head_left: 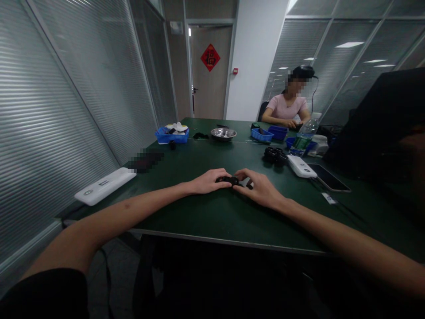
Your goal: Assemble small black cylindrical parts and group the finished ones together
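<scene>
Both my hands meet over the green table, close to its middle. My left hand (pixel 212 181) has its fingers and thumb closed around a small black part (pixel 226 180), whose exact kind I cannot make out. On the other side, my right hand (pixel 259 186) curls with thumb and forefinger at the right end of that part. A small greyish piece shows under the right palm, partly hidden by the fingers. Beyond the right hand lies a cluster of black parts (pixel 275 155).
A steel bowl (pixel 223 134) and blue trays (pixel 172 135) stand farther back. At right are a water bottle (pixel 303 135), a white power bank (pixel 301 166) and a phone (pixel 328 177). Another white power bank (pixel 105 185) lies left. A person (pixel 288 106) sits across.
</scene>
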The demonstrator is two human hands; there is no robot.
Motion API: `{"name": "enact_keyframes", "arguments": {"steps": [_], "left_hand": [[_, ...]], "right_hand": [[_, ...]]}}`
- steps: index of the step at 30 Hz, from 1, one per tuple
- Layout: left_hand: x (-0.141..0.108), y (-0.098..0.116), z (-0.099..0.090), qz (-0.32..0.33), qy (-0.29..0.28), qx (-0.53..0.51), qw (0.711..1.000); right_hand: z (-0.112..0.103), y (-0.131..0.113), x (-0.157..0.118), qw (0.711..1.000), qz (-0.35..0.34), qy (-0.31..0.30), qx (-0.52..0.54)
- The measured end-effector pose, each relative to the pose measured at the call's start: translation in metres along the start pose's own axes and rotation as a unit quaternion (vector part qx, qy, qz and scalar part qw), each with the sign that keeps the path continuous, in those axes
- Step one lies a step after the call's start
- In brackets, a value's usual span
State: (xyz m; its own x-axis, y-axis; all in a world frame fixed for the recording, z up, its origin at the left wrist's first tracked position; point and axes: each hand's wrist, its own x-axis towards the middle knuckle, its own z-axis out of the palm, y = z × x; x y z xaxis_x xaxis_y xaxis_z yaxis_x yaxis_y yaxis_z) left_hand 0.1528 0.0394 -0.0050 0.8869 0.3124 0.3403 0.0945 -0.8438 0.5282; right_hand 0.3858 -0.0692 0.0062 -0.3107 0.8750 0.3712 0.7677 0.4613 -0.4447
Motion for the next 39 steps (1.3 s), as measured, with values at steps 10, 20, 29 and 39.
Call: {"name": "enact_keyframes", "arguments": {"steps": [10, 20, 29, 39], "left_hand": [[0.0005, 0.0007, -0.0003, -0.003, -0.001, -0.005, 1.000], [0.0010, 0.0009, -0.0002, -0.007, -0.005, 0.004, 1.000], [0.0010, 0.0015, -0.0001, -0.013, -0.008, 0.001, 1.000], [0.0011, 0.0011, -0.0002, -0.004, -0.005, -0.002, 1.000]], "right_hand": [[0.0005, 0.0003, -0.0004, 0.999, -0.043, 0.003, -0.001], [-0.0003, -0.0027, -0.0007, 1.000, 0.006, -0.009, 0.009], [0.0002, -0.0021, 0.0003, 1.000, 0.004, -0.002, -0.009], [0.0021, 0.0007, -0.0006, 1.000, -0.021, 0.009, -0.015]]}}
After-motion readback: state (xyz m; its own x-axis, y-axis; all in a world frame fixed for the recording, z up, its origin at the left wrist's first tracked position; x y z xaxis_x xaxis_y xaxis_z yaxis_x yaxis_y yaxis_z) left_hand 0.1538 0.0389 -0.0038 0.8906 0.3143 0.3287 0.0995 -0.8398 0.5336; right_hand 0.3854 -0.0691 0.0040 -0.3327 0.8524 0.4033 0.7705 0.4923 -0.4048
